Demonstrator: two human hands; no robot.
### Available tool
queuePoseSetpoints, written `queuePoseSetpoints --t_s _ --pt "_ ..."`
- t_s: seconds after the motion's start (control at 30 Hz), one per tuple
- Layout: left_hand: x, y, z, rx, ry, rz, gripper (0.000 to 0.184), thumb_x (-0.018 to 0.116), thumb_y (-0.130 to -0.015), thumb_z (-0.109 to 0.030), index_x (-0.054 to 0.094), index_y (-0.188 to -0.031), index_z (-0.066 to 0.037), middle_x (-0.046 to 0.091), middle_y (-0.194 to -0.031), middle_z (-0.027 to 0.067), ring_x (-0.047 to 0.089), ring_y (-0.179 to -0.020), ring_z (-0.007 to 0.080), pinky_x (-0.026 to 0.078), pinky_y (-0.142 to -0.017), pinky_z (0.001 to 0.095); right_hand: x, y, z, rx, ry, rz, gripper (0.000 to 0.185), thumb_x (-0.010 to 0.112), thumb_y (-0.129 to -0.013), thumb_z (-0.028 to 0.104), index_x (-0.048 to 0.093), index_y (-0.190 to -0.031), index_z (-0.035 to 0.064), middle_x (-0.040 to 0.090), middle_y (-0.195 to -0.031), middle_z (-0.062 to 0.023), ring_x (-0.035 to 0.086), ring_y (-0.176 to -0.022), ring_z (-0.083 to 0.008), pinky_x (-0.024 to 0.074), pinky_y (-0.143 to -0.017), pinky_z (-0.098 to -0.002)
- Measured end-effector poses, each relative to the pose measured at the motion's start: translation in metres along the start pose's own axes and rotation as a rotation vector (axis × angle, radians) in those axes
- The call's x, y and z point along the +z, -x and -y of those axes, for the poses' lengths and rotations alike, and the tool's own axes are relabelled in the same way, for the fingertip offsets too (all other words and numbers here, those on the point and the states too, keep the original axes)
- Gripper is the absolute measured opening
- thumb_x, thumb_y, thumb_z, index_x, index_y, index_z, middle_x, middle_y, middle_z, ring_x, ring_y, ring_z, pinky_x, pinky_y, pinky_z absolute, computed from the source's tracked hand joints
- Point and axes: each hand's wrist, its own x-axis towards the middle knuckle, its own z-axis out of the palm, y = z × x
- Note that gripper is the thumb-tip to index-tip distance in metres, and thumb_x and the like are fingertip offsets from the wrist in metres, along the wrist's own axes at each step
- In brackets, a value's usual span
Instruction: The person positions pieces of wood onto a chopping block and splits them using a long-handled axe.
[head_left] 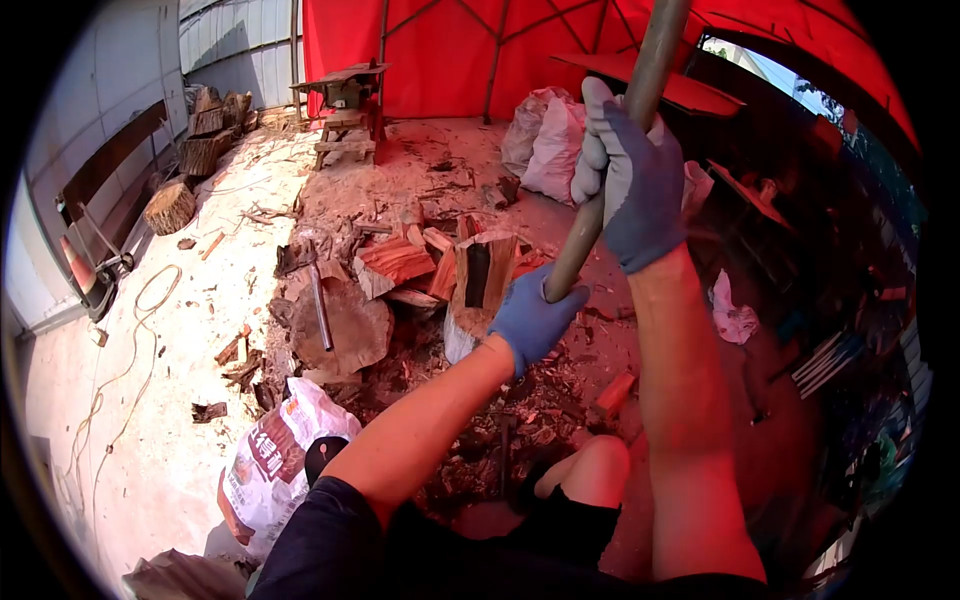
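Both my gloved hands grip a long, thick handle [655, 55] that rises steeply to the upper right. Its top end is out of frame, so I cannot tell what tool it belongs to. My left hand [538, 318] is closed around its lower end. Higher up, my right hand [632, 170] wraps it in a blue and grey glove. Below and beyond my hands stands an upright chunk of wood [500, 265] with a dark strip on its face. Split pieces of firewood [395, 262] lie to its left.
A wide stump [355, 330] carries a metal-looking bar [321, 308]. Near my left elbow sits a printed white sack [270, 460]. A cord [150, 310] trails over the left floor, logs [170, 207] line the wall, and stuffed sacks [555, 150] stand at the back.
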Motion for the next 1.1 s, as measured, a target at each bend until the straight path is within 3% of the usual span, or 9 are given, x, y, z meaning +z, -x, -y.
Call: queuePoseSetpoints --t_s 0.07,0.23,0.3,0.4,0.43,0.47,0.53,0.87,1.1 --pt "-0.018 -0.063 -0.062 0.153 -0.120 -0.056 0.027 0.071 -0.089 -0.027 0.066 -0.091 0.000 0.061 -0.070 0.0027 0.054 -0.062 0.0110 0.045 -0.059 0.0291 0.037 -0.048 0.059 -0.304 0.019 0.081 0.023 0.064 -0.096 0.024 0.051 -0.084 0.0104 0.043 -0.057 0.0020 0.042 -0.040 -0.0108 0.0380 -0.041 -0.0283" --pt "-0.059 -0.106 -0.011 0.078 0.026 -0.083 0.025 0.070 -0.089 -0.026 0.067 -0.089 -0.001 0.061 -0.068 0.0031 0.054 -0.060 0.0110 0.044 -0.058 0.0299 0.052 -0.058 -0.022 -0.126 -0.041 0.027 0.022 0.067 -0.094 0.019 0.051 -0.083 0.0088 0.048 -0.060 0.0024 0.045 -0.045 -0.0093 0.0401 -0.045 -0.0280" --pt "-0.055 -0.039 0.100 -0.174 0.054 -0.113 0.027 0.071 -0.088 -0.029 0.068 -0.090 -0.002 0.061 -0.067 0.0036 0.054 -0.058 0.0127 0.044 -0.054 0.0311 0.018 -0.010 -0.149 0.026 0.067 -0.046 0.017 0.070 -0.091 0.016 0.058 -0.089 0.0050 0.055 -0.069 -0.0011 0.052 -0.053 -0.0115 0.0443 -0.051 -0.0293" --pt "0.004 0.187 0.285 -0.896 0.174 -0.028 0.030 0.072 -0.087 -0.033 0.069 -0.092 -0.003 0.060 -0.066 0.0043 0.054 -0.053 0.0152 0.044 -0.049 0.0329 -0.083 0.250 -0.488 0.649 0.845 -0.168 0.021 0.074 -0.087 0.021 0.063 -0.095 0.0039 0.062 -0.072 -0.0074 0.061 -0.057 -0.0172 0.0495 -0.052 -0.0344" --pt "0.020 0.261 0.316 -1.171 0.302 0.020 0.031 0.072 -0.087 -0.034 0.069 -0.093 -0.004 0.060 -0.066 0.0046 0.054 -0.052 0.0161 0.044 -0.048 0.0335 -0.072 0.267 -0.431 1.386 0.408 -0.306 0.019 0.073 -0.087 0.020 0.060 -0.086 0.0069 0.054 -0.060 -0.0032 0.053 -0.048 -0.0177 0.0441 -0.045 -0.0371" --pt "0.031 0.311 0.336 -1.361 0.400 0.031 0.032 0.072 -0.086 -0.036 0.069 -0.094 -0.004 0.060 -0.065 0.0048 0.054 -0.051 0.0169 0.043 -0.046 0.0342 -0.084 0.311 -0.459 1.487 0.182 -0.369 0.021 0.075 -0.086 0.018 0.056 -0.082 0.0096 0.049 -0.053 -0.0016 0.047 -0.039 -0.0190 0.0386 -0.037 -0.0379" --pt "0.026 0.278 0.313 -1.224 0.306 -0.224 0.034 0.074 -0.086 -0.037 0.067 -0.089 -0.004 0.056 -0.061 0.0037 0.051 -0.047 0.0173 0.040 -0.042 0.0351 -0.073 0.298 -0.449 1.450 0.221 -0.351 0.025 0.077 -0.086 0.019 0.054 -0.080 0.0097 0.049 -0.054 -0.0019 0.046 -0.040 -0.0178 0.0390 -0.037 -0.0361" --pt "0.019 0.260 0.256 -1.414 0.097 -0.065 0.030 0.073 -0.083 -0.034 0.063 -0.086 -0.006 0.056 -0.061 0.0025 0.051 -0.045 0.0174 0.039 -0.039 0.0349 -0.089 0.319 -0.463 1.548 0.050 -0.315 0.027 0.073 -0.091 0.030 0.053 -0.087 0.0125 0.057 -0.064 -0.0031 0.057 -0.050 -0.0177 0.0491 -0.046 -0.0365" --pt "0.038 0.293 0.296 -1.196 -0.172 -0.047 0.037 0.072 -0.085 -0.028 0.055 -0.103 -0.001 0.064 -0.075 0.0116 0.062 -0.058 0.0200 0.051 -0.051 0.0343 -0.099 0.335 -0.479 1.564 -0.054 -0.401 0.025 0.069 -0.093 0.032 0.057 -0.080 0.0137 0.056 -0.064 -0.0006 0.054 -0.051 -0.0165 0.0481 -0.047 -0.0353"
